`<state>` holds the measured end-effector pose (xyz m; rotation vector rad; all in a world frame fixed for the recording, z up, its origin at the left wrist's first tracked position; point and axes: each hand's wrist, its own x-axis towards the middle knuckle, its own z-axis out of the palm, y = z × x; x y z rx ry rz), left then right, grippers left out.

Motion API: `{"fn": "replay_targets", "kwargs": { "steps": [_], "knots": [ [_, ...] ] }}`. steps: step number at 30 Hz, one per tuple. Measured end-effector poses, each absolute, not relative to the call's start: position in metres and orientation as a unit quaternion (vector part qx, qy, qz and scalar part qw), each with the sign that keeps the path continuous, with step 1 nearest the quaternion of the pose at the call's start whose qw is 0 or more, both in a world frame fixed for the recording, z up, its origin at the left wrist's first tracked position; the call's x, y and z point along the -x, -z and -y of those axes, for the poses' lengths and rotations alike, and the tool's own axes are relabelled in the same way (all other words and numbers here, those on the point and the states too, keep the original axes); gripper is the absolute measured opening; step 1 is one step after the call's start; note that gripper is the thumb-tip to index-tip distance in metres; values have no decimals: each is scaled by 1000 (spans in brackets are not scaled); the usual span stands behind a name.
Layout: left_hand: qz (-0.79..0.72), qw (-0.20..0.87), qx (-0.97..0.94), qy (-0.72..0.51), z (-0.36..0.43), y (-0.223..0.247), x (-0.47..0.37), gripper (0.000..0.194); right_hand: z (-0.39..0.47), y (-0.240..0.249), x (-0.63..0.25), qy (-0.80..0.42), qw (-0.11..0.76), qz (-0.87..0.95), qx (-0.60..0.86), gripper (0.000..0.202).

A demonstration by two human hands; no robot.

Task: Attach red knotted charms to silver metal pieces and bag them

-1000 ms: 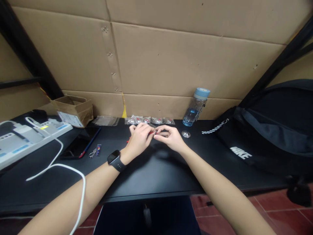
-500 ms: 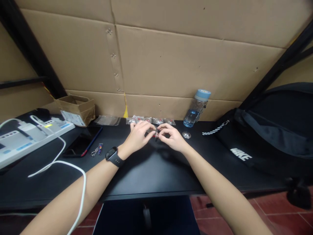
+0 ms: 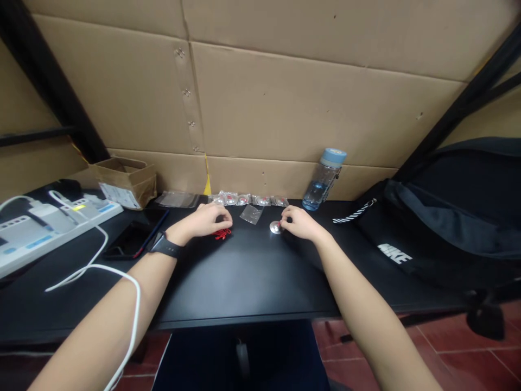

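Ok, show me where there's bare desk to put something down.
The widest bare patch of the black desk lies at the front edge, between the two forearms. Another runs between the white cable and the left hand. The back strip is crowded: small packets, a water bottle, red cord, silver disc by the right hand.

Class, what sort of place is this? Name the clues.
Probably a makeshift packing workstation: a black desk walled with brown cardboard sheets, a row of small clear plastic packets, a white power strip.
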<state>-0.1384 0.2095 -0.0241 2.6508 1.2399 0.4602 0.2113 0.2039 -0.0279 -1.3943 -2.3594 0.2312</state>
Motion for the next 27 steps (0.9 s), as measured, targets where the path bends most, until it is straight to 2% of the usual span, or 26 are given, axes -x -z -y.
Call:
{"fn": "replay_targets", "kwargs": {
  "steps": [3,4,6,8,15,19,21,27],
  "knots": [
    [-398,125,-899,-132,-210,24,145,22,-209,24,-234,-78,166,831,526,17],
    [-395,129,-900,-128,-210,26,145,21,-210,23,-243,-77,152,824,541,23],
    [-396,130,-900,-128,-212,31,142,20,-212,20,-262,-87,117,807,572,48],
    [-408,117,-896,-131,-213,36,137,24,-214,20,-276,-112,92,790,596,60],
    [-436,86,-887,-123,-211,38,130,27,-222,25,-293,-151,95,764,620,45],
    [-437,69,-889,-117,-208,37,128,15,-223,26,-299,-140,96,762,625,38],
    [-452,70,-880,-124,-206,38,123,12,-223,26,-301,-134,97,758,631,39],
    [-487,39,-859,-151,-203,46,111,21,-221,26,-303,-131,87,735,660,46]
  ]
}}
